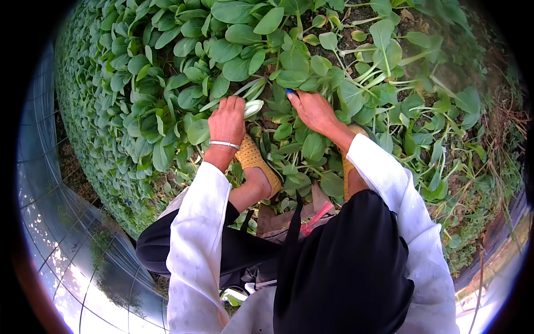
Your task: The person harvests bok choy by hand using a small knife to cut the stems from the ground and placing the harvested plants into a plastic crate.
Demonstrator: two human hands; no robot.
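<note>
My left hand point(227, 121) is closed around a picked leafy green point(253, 108), perhaps bok choy. Its pale stem base points right, out past my fingers, and more thin stalks point(252, 88) lie just above the hand. To the right, my right hand point(315, 110) reaches down among broad green leaves point(294, 75). A small blue object point(289, 91) shows at its thumb tip, gripped by the thumb and curled fingers; the rest of it is hidden. Low leafy plants point(313, 146) grow between my two yellow shoes point(254, 163).
Dense standing greens point(137, 83) fill the left side. Uprooted or cut plants point(384, 79) lie loosely on the soil at right. Beyond the bed on the left runs a wire mesh with sheeting point(41, 200). Under me is a low seat with a red tie point(315, 221).
</note>
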